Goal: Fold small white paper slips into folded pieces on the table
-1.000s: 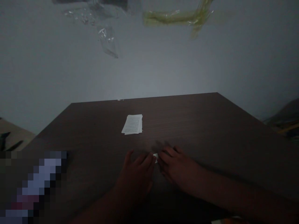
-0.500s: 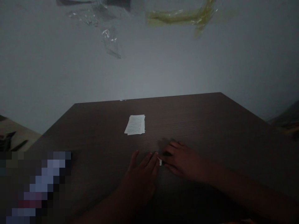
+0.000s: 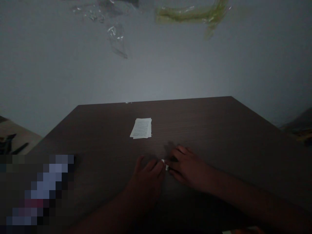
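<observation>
A small piece of white paper [image 3: 167, 167] lies between my two hands near the table's front, mostly hidden by fingers. My left hand [image 3: 148, 177] comes at it from the left, with bent fingers and the index fingertip on its edge. On the right side, the thumb and index finger of my right hand [image 3: 186, 167] grip the same paper, and the other fingers curl above. Beyond both hands, a stack of printed paper sheets [image 3: 141, 128] lies flat on the dark wooden table [image 3: 195, 123], touched by neither hand.
Behind the table rises a grey wall [image 3: 175, 65] with yellow tape [image 3: 190, 15] and clear tape [image 3: 118, 39] on it. A pixelated, blurred object [image 3: 46, 185] covers the left front corner. At the bottom edge shows an orange and white thing [image 3: 248, 230].
My left fingers have bent and drawn back slightly, baring a bit more of the small paper. My right hand has barely moved. The whole view has shifted slightly.
</observation>
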A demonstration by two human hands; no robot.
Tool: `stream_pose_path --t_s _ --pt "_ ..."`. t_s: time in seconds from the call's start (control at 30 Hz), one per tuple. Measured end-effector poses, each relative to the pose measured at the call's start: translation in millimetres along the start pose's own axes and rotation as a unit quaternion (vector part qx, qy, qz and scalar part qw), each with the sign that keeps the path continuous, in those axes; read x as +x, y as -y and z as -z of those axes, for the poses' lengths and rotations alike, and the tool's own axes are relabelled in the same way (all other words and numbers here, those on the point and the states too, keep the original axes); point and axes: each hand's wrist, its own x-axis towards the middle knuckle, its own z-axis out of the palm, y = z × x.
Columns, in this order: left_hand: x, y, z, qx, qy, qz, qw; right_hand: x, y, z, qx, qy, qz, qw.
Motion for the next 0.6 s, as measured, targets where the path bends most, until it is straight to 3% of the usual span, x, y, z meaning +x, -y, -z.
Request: stream_pose_path --t_s 0.3,0.6 --pt "0 8 2.8 -0.037 0.014 -0.007 0.999 -4 -4 10 0.014 0.000 0.014 1.000" --pt "12 12 2.7 -0.123 -0.104 0.012 0.987 9 -23 -13 0.120 -0.038 -0.008 0.992"
